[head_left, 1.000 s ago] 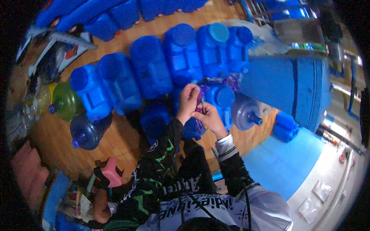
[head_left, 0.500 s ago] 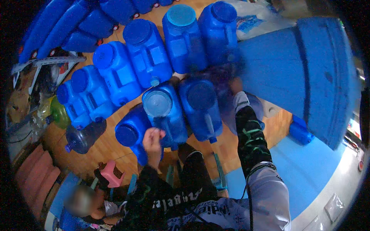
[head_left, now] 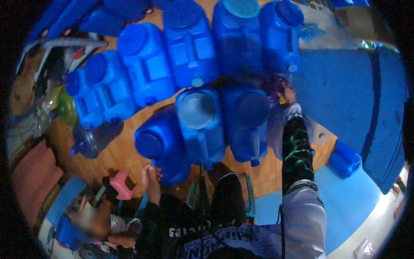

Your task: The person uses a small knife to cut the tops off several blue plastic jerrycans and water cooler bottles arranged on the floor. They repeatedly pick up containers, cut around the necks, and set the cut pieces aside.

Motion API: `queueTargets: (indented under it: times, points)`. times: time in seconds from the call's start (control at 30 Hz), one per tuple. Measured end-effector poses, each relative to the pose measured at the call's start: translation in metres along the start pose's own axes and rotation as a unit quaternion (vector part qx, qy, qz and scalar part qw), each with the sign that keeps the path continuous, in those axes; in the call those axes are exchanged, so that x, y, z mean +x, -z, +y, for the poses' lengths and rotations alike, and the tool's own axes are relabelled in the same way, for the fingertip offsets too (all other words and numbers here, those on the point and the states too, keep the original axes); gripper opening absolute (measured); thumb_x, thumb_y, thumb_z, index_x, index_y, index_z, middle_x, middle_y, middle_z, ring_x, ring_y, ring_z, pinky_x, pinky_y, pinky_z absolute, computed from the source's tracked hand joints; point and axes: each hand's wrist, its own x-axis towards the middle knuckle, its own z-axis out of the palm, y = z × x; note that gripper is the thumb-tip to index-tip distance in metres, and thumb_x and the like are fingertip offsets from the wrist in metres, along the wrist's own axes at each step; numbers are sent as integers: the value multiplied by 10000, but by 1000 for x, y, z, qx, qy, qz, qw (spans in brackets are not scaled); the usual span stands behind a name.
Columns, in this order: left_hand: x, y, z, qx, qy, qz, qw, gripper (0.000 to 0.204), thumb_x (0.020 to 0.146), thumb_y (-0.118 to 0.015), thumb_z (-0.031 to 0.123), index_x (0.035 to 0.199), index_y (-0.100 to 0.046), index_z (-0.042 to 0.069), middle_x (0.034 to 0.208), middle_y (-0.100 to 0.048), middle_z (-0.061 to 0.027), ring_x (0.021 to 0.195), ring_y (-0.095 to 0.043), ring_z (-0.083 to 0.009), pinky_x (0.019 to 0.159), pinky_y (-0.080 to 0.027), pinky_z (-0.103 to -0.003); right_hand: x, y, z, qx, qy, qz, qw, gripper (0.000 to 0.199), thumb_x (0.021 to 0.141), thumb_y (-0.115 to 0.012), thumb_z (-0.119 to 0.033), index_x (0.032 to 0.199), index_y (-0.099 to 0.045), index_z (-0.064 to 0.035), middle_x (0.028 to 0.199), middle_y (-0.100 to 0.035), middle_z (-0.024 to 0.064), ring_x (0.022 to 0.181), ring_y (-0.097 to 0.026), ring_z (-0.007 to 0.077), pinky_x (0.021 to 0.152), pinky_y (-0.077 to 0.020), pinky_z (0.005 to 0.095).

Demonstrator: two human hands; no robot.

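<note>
My right hand (head_left: 290, 94) reaches out with bent fingers to a dark purple see-through bottle (head_left: 273, 85). At its fingertips shows a small yellow piece (head_left: 282, 100); what the fingers grip is unclear. Loosely curled, my left hand (head_left: 151, 176) is just below a tilted blue jug (head_left: 148, 144), with nothing visible in it. A blue jug with a pale round lid (head_left: 197, 110) and a dark-lidded blue jug (head_left: 252, 110) stand between my hands. Another see-through bottle (head_left: 276, 136) is partly hidden behind my right forearm.
More blue jugs (head_left: 189, 47) form a curved row beyond. A large blue barrel (head_left: 340, 99) fills the right side, near a small blue container (head_left: 345, 159). A pink stool (head_left: 123, 184) and another person (head_left: 99, 220) are at lower left. A clear jug (head_left: 88, 140) lies left.
The view has shifted, and the large barrel appears lower and turned more sideways. My left hand has drawn down and left from the jugs; my right hand now shows beside the purple bottle.
</note>
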Motion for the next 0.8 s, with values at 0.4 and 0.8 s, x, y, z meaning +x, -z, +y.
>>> queueTargets:
  times: [0.4, 0.8]
  points:
    - [151, 167, 72, 218, -211, 149, 941, 169, 873, -547, 166, 893, -560, -1, 735, -559, -66, 701, -523, -121, 647, -431, -262, -57, 105, -51, 202, -336, 35, 919, 383, 796, -646, -372, 949, -636, -22, 844, -650, 147, 690, -611, 294, 643, -469, 405]
    - [296, 247, 118, -168, 117, 32, 978, 233, 834, -653, 260, 892, -556, 56, 832, -623, -79, 728, -618, -230, 691, -548, -333, -88, 216, -485, 417, 33, 152, 896, 133, 858, -597, -129, 880, -659, -14, 770, -637, 39, 680, -535, 99, 636, -437, 250]
